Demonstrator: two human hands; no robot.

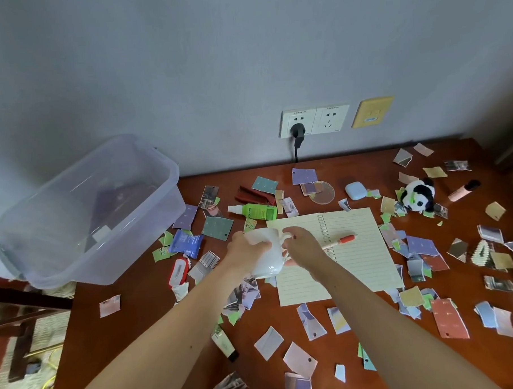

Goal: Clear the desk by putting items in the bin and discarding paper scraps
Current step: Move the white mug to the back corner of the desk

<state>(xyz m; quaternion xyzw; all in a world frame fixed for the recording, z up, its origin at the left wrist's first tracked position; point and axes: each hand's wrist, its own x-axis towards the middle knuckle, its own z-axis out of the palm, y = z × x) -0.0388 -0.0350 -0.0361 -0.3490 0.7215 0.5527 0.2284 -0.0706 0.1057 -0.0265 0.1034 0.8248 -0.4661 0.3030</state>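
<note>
A white mug point(270, 260) is held above the brown desk point(143, 325), tipped on its side. My left hand point(246, 249) grips its body near the rim, and my right hand point(303, 245) holds it at the handle. The clear plastic bin point(88, 213) stands tilted at the desk's left edge, with a dark booklet and a small white piece inside. Many torn paper scraps point(300, 357) lie all over the desk.
An open spiral notebook point(357, 248) with an orange-capped pen point(339, 240) lies under my right hand. Around it are a green spray bottle point(254, 211), a blue packet point(186, 241), a red stapler point(254, 194), an earbud case point(355, 190), a panda plush point(420, 197) and a pink marker point(463, 190). Wall sockets with a plugged cable sit behind.
</note>
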